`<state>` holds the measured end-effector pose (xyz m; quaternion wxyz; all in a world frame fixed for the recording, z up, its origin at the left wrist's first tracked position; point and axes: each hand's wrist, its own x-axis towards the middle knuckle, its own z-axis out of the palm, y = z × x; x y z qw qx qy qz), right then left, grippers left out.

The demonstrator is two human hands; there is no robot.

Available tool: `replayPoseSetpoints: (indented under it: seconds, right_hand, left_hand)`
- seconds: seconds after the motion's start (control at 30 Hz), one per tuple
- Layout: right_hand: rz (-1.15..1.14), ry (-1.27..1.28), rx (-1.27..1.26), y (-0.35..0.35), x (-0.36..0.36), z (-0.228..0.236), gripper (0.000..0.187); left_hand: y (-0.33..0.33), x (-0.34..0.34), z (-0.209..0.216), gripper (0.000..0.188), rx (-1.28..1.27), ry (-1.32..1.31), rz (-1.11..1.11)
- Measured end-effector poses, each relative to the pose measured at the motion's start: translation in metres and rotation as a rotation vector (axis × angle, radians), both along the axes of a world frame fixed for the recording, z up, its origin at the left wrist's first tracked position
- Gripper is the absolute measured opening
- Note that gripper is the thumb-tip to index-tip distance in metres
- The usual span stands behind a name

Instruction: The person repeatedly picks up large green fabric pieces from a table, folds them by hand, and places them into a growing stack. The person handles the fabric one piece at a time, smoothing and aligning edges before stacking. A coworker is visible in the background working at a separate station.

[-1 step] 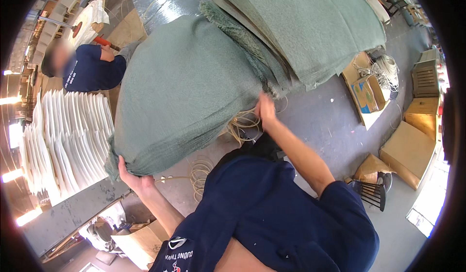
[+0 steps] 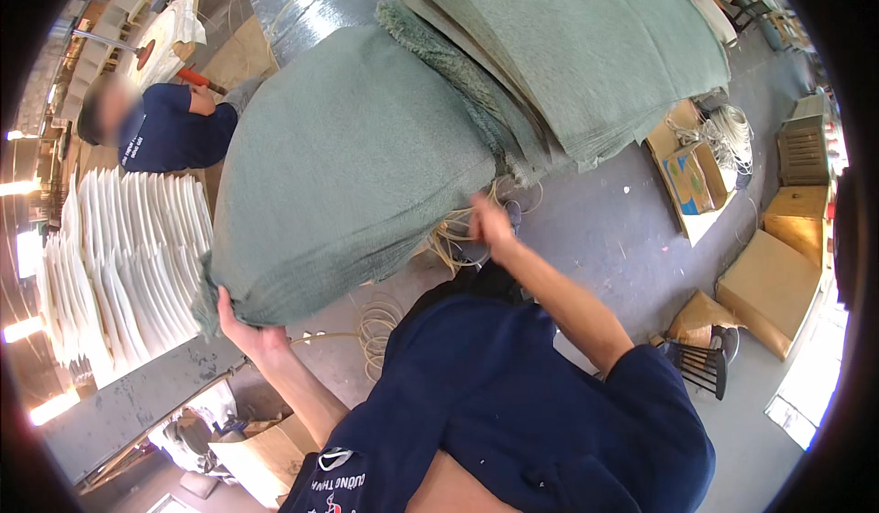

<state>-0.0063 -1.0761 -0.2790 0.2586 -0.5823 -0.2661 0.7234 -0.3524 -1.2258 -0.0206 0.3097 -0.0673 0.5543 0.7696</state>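
Note:
A thick stack of grey-green fabric sheets [image 2: 348, 147] spreads before me, its layered near edge sagging in folds. At its near-left corner my left hand [image 2: 252, 333] is closed on the fabric, thumb up along the side and the other fingers underneath, mostly hidden. My right hand [image 2: 493, 225] is just off the stack's near-right edge, apart from the fabric; its fingers are partly curled and blurred. A second pile of the same green sheets [image 2: 586, 46] lies at the far right, with a rough, frayed bundle [image 2: 439, 55] between the two.
White layered sheets [image 2: 128, 266] are stacked at the left. Beyond them a person in a navy shirt [image 2: 179, 129] works. Coiled hose [image 2: 377, 339] hangs below the fabric. Cardboard boxes [image 2: 769, 289], a cord bundle [image 2: 728, 138] and a black slatted item [image 2: 700, 367] stand on the right-hand floor.
My right hand has come away from the fabric's near-right edge, moving slightly down and left. My left hand has shifted slightly at the corner it holds.

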Motion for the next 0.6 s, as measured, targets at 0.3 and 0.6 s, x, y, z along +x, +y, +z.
replayPoseSetpoints:
  seconds: [0.3, 0.6]
  right_hand:
    - [-0.553, 1.113, -0.095, 0.042, -0.048, 0.057, 0.144]
    - [-0.248, 0.608, -0.091, 0.119, -0.034, 0.033, 0.057]
  left_hand:
    - [0.012, -0.021, 0.050, 0.058, 0.018, 0.040, 0.028]
    - [-0.054, -0.026, -0.046, 0.054, 0.034, -0.004, 0.022]
